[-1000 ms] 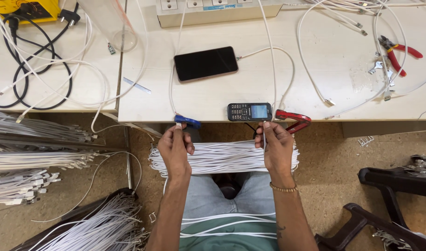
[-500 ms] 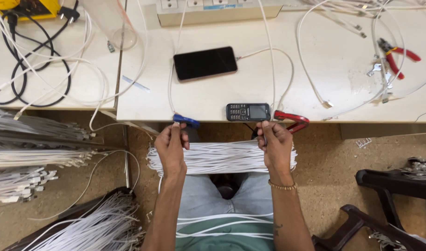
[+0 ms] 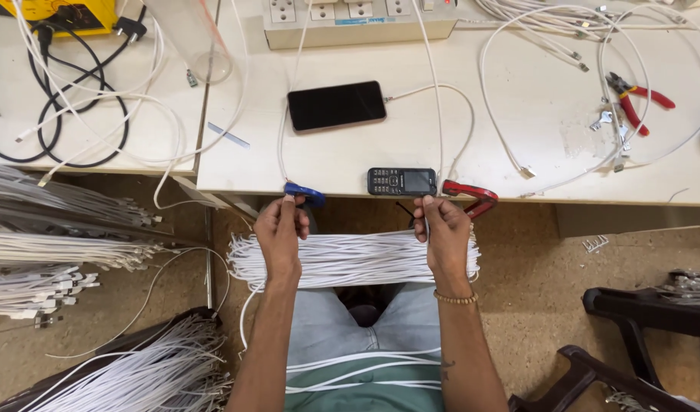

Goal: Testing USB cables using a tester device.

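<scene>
Both hands grip a white cable bundle (stretched between clamps).

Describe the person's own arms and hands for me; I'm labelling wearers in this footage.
Both forearms are bare, with no sleeves or gloves in view. The left hand wears nothing visible. The right hand has a thin gold beaded bracelet at the wrist, and a small dark mark shows on that forearm.

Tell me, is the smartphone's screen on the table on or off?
Off. The smartphone lies flat on the white table with a plain black screen, though a white cable is plugged into its right end.
</scene>
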